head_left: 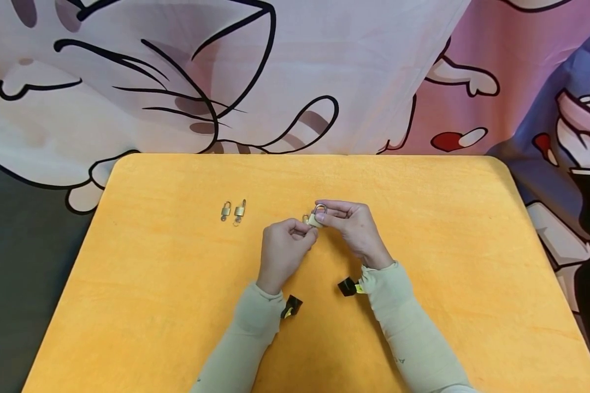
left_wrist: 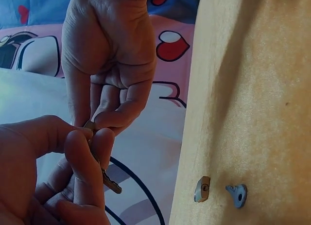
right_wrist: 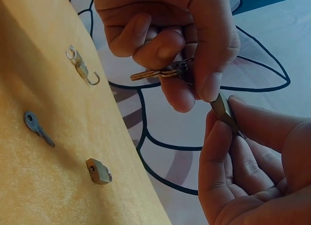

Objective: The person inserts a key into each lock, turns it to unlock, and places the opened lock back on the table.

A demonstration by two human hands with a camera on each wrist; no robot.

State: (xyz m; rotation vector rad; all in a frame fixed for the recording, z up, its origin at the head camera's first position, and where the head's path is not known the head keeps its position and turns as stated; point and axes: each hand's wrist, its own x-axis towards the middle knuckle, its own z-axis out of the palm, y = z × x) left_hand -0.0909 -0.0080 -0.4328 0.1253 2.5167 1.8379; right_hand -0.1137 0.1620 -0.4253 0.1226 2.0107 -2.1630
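Near the middle of the table, my right hand (head_left: 356, 226) pinches a small brass padlock (head_left: 314, 219) by its body, its shackle pointing up. My left hand (head_left: 285, 251) meets the padlock's lower end, thumb and fingers pinching there. From the left fingers hangs a key (right_wrist: 146, 75) on a thin ring; whether another key sits in the keyhole is hidden by the fingertips. On the table just beyond the hands lie a second brass padlock (right_wrist: 99, 171) and a loose key (right_wrist: 39, 129).
Left of the hands, two more brass padlocks (head_left: 225, 210) (head_left: 239, 210) lie side by side with keys at their lower ends. At least one shackle is swung out. A yellow cloth covers the table (head_left: 152, 305); a cartoon-print curtain (head_left: 364, 71) hangs behind its far edge.
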